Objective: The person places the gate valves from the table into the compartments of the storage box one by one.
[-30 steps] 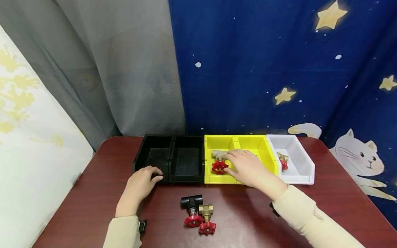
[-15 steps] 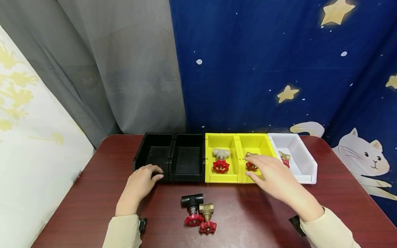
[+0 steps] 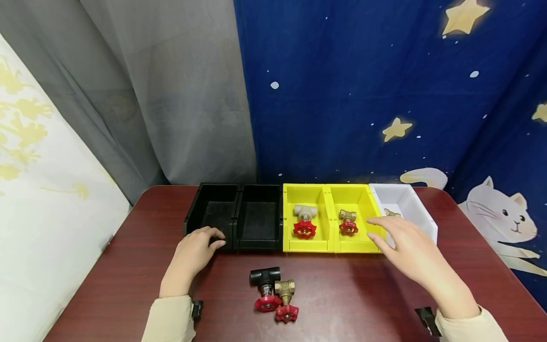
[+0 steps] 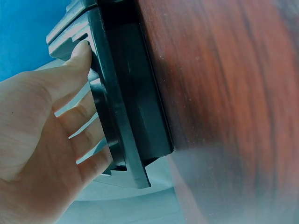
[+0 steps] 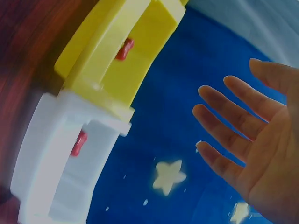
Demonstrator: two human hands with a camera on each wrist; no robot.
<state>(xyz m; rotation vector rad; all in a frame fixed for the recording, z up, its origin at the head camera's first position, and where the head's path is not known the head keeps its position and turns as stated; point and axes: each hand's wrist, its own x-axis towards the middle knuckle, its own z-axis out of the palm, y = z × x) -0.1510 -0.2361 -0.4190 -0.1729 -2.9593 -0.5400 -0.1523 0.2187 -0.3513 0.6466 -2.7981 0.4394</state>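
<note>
Clearly, the right hand [image 3: 408,247] holds nothing, its fingers parted and its thumb spread wide, apart from the bins. In the head view it covers the front of the white bin [image 3: 422,216], where a brass valve [image 3: 391,213] is partly hidden behind it. Just left of its fingertips stands the right yellow bin [image 3: 354,246] with a second brass valve [image 3: 348,222] inside; next to that, the left yellow bin [image 3: 305,246] holds a pale valve [image 3: 305,212]. The left hand [image 3: 194,249] rests on the front rim of the outer black bin [image 3: 218,216], fingers loosely bent; the inner black bin [image 3: 259,221] adjoins it. Nearer the person, a black valve [image 3: 266,276] and a third brass valve [image 3: 285,289] lie side by side on the table [image 3: 333,308], red handwheels toward the person. Behind the bins hang a grey curtain [image 3: 192,95] and a blue curtain [image 3: 307,128]
</note>
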